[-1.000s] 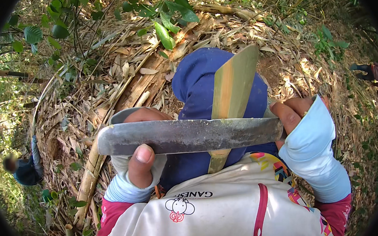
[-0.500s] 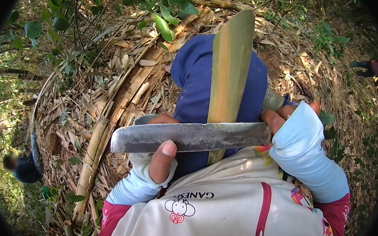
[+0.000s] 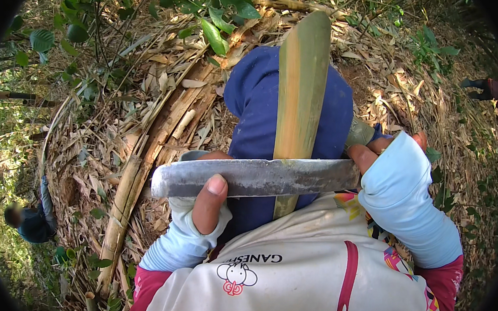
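Observation:
A machete (image 3: 245, 177) with a broad, worn grey blade lies crosswise before my lap. My left hand (image 3: 208, 208) pinches the blade near its blunt left end, thumb on the near face and fingers behind it. At the blade's right end, my right hand (image 3: 363, 157) is closed; its grip on the handle is mostly hidden by the pale blue sleeve (image 3: 396, 176). Behind the blade, a long strip of split bamboo (image 3: 298, 93), green with a tan stripe, rests over my blue-clothed leg (image 3: 249, 106). Its lower end shows under the blade, against my shirt.
Dry leaves and bamboo litter cover the ground. A long brown fallen stem (image 3: 125, 200) curves along the left. Leafy green twigs (image 3: 214, 36) hang at the top. A person (image 3: 34, 222) is at the far left, and part of another person (image 3: 496, 90) shows at the right rim.
The machete has slid slightly right, and my left thumb has moved a little up and left on the blade. The bamboo's far end has shifted slightly left.

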Motion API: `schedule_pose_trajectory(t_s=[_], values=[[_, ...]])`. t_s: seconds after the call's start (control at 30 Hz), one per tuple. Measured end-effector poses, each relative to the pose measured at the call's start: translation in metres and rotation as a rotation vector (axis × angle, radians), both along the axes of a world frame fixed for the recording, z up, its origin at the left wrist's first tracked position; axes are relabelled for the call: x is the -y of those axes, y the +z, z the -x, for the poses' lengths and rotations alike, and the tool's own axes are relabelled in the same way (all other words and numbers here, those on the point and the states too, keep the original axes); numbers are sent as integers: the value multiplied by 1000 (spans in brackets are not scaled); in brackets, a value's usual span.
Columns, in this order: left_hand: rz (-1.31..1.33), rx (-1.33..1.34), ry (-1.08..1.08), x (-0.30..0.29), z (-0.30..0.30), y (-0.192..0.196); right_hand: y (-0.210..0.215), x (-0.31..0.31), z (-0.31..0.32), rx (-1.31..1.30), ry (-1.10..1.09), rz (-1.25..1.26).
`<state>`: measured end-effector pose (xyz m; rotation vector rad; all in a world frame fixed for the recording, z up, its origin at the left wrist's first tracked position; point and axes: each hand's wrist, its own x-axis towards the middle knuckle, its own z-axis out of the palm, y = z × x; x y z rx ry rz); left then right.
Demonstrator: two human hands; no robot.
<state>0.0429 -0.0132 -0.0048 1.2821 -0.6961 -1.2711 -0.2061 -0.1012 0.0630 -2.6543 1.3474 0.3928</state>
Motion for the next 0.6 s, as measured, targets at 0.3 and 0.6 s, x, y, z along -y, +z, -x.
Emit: schedule_pose_trajectory(t_s=[0.3,0.6], values=[[-27,4,-45,8,-8,-6,8,2,-2,2,-13,38],[-13,-52,-73,20,-4,0,10,8,-5,4,-30,71]])
